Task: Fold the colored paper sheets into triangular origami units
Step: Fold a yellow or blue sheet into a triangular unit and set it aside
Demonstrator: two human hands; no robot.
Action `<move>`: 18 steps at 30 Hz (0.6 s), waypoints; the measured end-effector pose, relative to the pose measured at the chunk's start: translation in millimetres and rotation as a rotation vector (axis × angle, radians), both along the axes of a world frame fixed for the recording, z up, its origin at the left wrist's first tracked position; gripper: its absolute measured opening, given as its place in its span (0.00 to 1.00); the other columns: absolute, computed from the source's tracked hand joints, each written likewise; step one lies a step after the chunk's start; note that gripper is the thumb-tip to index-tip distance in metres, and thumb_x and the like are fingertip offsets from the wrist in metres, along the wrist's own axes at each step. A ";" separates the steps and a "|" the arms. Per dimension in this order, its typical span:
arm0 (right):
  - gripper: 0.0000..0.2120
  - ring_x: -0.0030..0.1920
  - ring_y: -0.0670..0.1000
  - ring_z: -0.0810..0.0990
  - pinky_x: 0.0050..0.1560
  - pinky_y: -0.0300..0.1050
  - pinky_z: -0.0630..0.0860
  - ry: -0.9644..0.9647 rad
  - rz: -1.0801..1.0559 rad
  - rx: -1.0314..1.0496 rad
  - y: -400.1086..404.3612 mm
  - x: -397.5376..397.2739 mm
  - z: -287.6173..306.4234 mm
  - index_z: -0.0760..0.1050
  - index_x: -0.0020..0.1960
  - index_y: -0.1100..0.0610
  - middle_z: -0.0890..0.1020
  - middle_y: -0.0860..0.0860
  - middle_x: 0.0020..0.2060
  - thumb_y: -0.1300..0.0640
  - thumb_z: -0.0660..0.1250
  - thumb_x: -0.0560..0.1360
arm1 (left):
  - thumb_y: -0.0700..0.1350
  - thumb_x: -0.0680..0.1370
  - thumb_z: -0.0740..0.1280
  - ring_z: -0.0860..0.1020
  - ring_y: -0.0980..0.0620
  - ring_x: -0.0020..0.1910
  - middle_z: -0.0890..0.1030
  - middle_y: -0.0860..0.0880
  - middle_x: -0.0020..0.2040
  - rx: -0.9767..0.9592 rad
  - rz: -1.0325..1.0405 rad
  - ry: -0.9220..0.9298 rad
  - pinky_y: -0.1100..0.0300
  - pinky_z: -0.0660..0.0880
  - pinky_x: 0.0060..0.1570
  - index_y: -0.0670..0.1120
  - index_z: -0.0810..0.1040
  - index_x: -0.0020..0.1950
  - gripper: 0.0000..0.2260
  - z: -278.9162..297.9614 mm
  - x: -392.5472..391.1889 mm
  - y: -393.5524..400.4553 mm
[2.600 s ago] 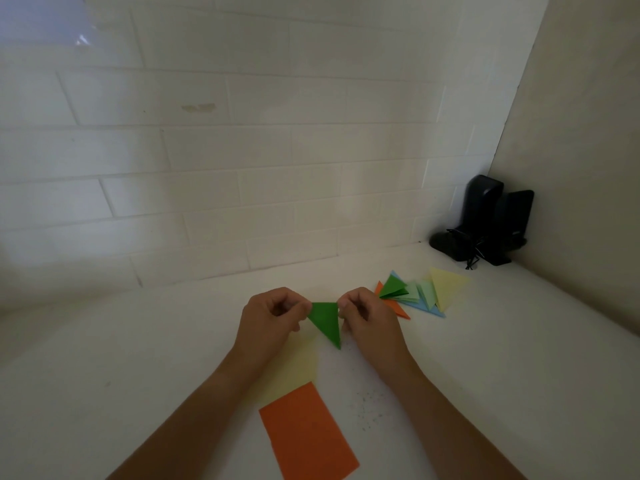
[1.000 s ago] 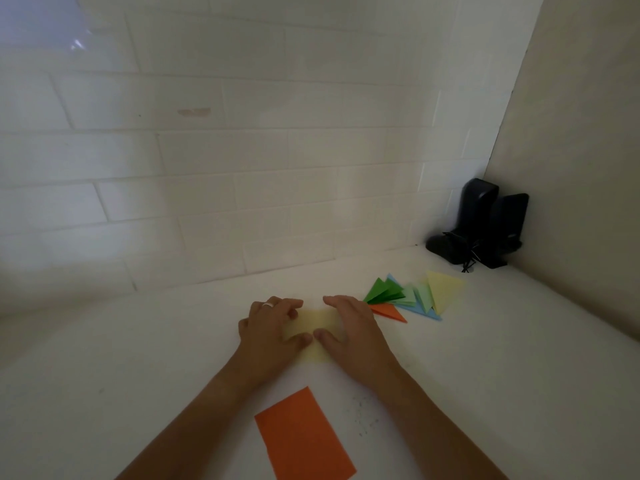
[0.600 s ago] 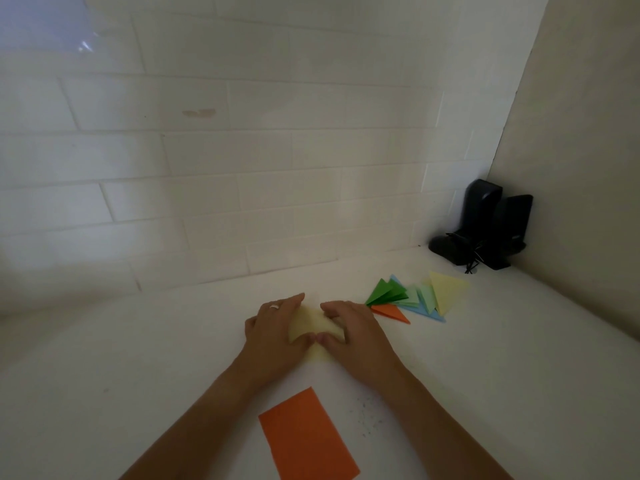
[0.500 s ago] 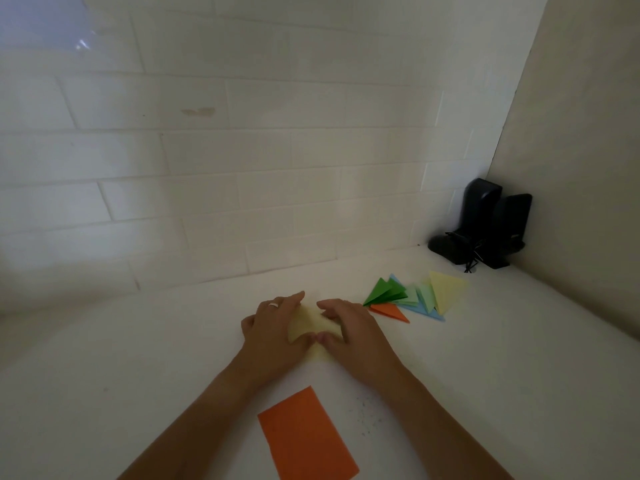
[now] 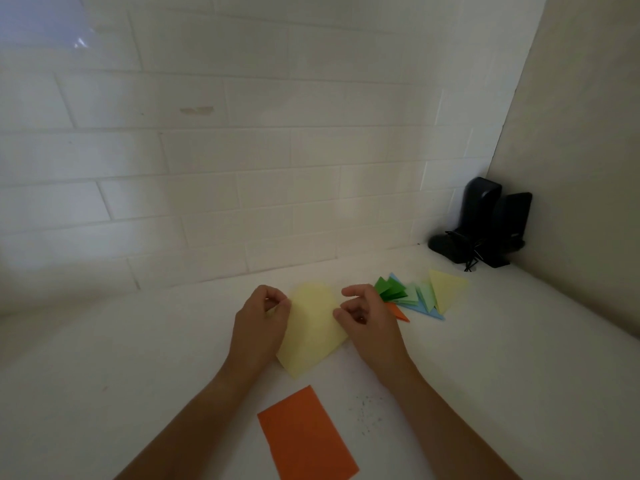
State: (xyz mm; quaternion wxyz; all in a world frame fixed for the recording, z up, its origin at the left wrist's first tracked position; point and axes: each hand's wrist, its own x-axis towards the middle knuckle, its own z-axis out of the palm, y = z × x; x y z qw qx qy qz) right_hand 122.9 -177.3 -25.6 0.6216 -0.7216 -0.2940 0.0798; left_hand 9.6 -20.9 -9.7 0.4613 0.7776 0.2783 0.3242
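- Hands: left hand [image 5: 262, 318] and right hand [image 5: 366, 315], fingers curled, pinch opposite side edges of the yellow sheet [image 5: 311, 332].
- Yellow sheet bows upward at table [image 5: 138, 358] centre.
- Orange sheet [image 5: 306, 438] lies at six o'clock.
- Folded triangles [image 5: 420, 294] lie at two o'clock.

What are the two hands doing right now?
Left hand: pinching the left edge of the yellow paper.
Right hand: pinching the paper's right edge.
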 end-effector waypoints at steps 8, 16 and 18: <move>0.13 0.41 0.43 0.81 0.46 0.38 0.77 0.046 0.028 0.084 -0.3 0.9 0.4 0.76 0.58 0.51 0.84 0.49 0.41 0.62 0.73 0.77 | 0.44 0.78 0.72 0.78 0.60 0.40 0.82 0.55 0.41 0.104 -0.140 0.073 0.71 0.69 0.38 0.50 0.80 0.46 0.03 -5.2 -1.2 2.4; 0.16 0.42 0.47 0.81 0.45 0.42 0.77 0.091 0.024 0.097 1.7 1.2 0.8 0.74 0.59 0.50 0.84 0.55 0.42 0.60 0.75 0.76 | 0.53 0.76 0.71 0.83 0.41 0.47 0.86 0.45 0.46 -0.211 -0.179 -0.058 0.48 0.76 0.45 0.47 0.80 0.49 0.10 -2.5 -3.7 3.7; 0.16 0.40 0.44 0.80 0.43 0.37 0.76 0.100 -0.018 0.121 1.0 1.2 1.2 0.74 0.58 0.51 0.84 0.56 0.42 0.62 0.75 0.76 | 0.55 0.73 0.70 0.84 0.41 0.47 0.86 0.46 0.45 -0.214 -0.204 -0.015 0.47 0.77 0.46 0.48 0.81 0.47 0.11 -3.6 -1.3 1.7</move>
